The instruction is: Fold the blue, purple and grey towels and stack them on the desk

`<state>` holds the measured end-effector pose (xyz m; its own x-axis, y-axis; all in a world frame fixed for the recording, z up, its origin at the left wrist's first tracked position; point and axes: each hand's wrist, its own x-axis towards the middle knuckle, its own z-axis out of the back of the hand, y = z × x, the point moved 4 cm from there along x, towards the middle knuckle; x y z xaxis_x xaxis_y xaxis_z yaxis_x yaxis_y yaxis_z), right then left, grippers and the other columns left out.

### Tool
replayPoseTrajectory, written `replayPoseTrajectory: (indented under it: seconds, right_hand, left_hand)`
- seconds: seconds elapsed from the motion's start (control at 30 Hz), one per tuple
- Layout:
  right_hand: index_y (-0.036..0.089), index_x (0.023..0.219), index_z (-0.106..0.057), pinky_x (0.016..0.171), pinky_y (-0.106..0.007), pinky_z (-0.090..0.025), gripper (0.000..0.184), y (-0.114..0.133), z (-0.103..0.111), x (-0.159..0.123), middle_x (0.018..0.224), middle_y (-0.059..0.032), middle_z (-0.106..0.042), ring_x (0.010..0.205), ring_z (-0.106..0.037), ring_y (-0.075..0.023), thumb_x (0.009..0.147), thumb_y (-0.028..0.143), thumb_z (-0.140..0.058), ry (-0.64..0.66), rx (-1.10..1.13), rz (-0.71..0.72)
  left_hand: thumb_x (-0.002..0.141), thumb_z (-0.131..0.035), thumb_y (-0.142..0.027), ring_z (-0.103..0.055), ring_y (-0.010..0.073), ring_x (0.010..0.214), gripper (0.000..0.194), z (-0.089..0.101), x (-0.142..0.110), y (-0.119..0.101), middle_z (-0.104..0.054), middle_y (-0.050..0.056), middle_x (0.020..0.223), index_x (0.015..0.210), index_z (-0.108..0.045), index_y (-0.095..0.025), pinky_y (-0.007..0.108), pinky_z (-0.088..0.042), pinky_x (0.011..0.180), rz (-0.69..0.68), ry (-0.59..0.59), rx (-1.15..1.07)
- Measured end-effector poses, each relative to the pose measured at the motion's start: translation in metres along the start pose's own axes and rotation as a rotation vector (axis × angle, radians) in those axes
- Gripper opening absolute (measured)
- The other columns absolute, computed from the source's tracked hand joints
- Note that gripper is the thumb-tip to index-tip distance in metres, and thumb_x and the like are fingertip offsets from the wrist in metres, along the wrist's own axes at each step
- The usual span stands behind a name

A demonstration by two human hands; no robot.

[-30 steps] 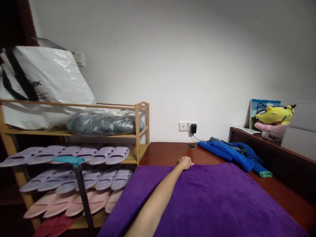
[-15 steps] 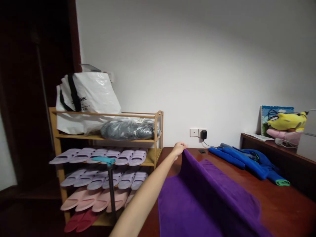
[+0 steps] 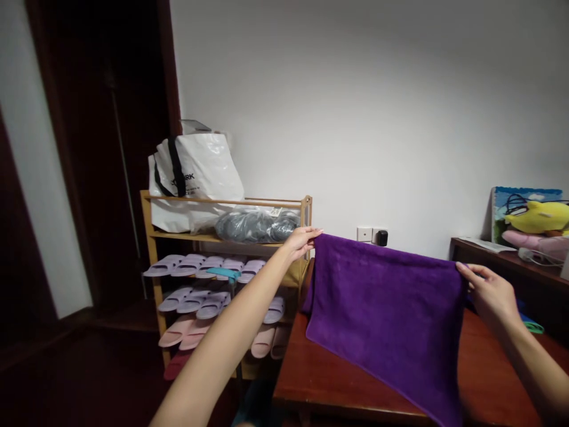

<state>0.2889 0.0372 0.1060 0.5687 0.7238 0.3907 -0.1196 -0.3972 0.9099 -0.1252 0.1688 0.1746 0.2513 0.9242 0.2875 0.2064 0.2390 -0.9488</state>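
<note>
A purple towel hangs stretched between my two hands, its upper edge a fold that slopes slightly down to the right. My left hand pinches the upper left corner. At the upper right corner, the thumb and fingers of my right hand are closed on the cloth. The towel hangs in front of and over the reddish-brown wooden table. Behind the towel and my right hand, the blue cloths on the table are mostly hidden; a rolled green-edged end shows.
To the left stands a wooden shoe rack with lilac, pink and red slippers. On it sit a white bag and a plastic-wrapped grey bundle. A black plug is in the wall socket. A raised shelf at right holds a yellow plush toy.
The towel has been raised off the table and drawn taut. My right hand has come into view holding its right corner. The view has turned slightly left.
</note>
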Motion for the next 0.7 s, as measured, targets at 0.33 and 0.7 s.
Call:
replayPoseTrajectory:
  seconds: [0.33,0.7]
  right_hand:
    - [0.002,0.111,-0.060,0.080,-0.023,-0.046,0.048,0.040,-0.022,0.022,0.091,-0.0104,-0.067,0.078,-0.062,-0.0091,0.075,0.033,-0.069,0.196,-0.031,-0.050]
    - [0.014,0.089,-0.069,0.074,-0.020,-0.055,0.038,0.052,-0.025,0.044,0.084,-0.0074,-0.069,0.077,-0.066,-0.0156,0.058,0.033,-0.078,0.201,0.119,0.002]
  left_hand:
    - [0.070,-0.075,-0.004,-0.062,0.0101,0.060,0.015,0.018,-0.016,-0.021,-0.066,0.001,0.066,0.077,-0.062,-0.010,0.024,-0.049,0.067,-0.038,-0.036,0.060]
    - [0.066,-0.077,-0.010,-0.060,0.0117,0.058,0.010,0.024,-0.008,-0.036,-0.066,0.000,0.062,0.070,-0.068,-0.012,0.027,-0.049,0.068,-0.096,-0.110,0.230]
